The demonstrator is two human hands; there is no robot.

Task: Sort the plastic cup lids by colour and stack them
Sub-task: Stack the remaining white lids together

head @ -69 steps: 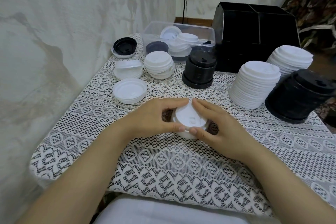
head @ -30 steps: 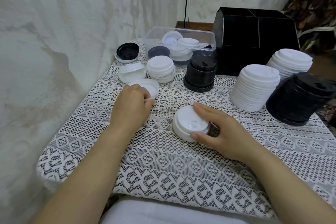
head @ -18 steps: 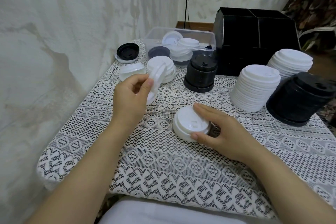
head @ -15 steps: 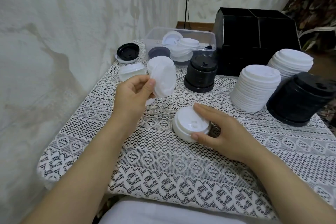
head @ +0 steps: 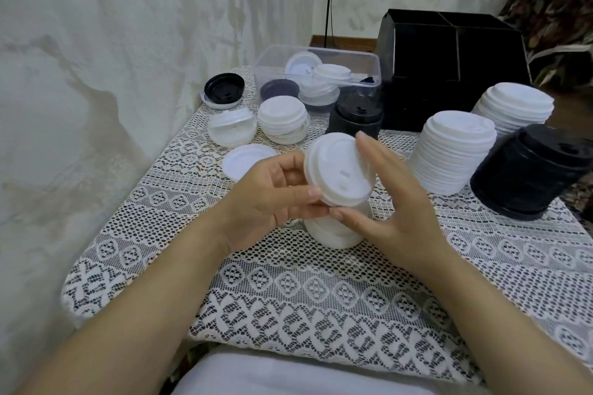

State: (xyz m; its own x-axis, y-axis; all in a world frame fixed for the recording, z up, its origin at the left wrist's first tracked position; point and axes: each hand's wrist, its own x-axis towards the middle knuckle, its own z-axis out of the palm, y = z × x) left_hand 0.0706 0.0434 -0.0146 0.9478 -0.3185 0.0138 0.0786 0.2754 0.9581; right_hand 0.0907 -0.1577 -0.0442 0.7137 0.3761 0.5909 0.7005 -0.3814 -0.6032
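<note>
The white lid [head: 340,170] is up off the tabletop [head: 288,282], tipped so its domed top faces the person. It hangs straight above the short white pile [head: 333,234] it looks meant for, so from the grip the pile lies directly below. I'd say what's left is to level the lid and lower it rim-down onto that pile. The left hand [head: 272,199] pinches the lid's lower near rim between thumb and fingertips. The right hand [head: 398,202] lies along the far edge with straight fingers and its thumb just under the rim, steadying rather than clamping. Both hands look about equally near the pile. The tabletop wears a holey lace cloth, so a leaning pile might slide. Right of the grip, well apart, stand a tall white stack [head: 455,157] and a black stack [head: 529,176]. Beyond the grip is a small black stack [head: 356,119]. To its left a loose white lid [head: 247,160] lies flat. Farther back sits a clear tub [head: 266,67] with mixed lids in it, and a wall runs close along the left side.
</note>
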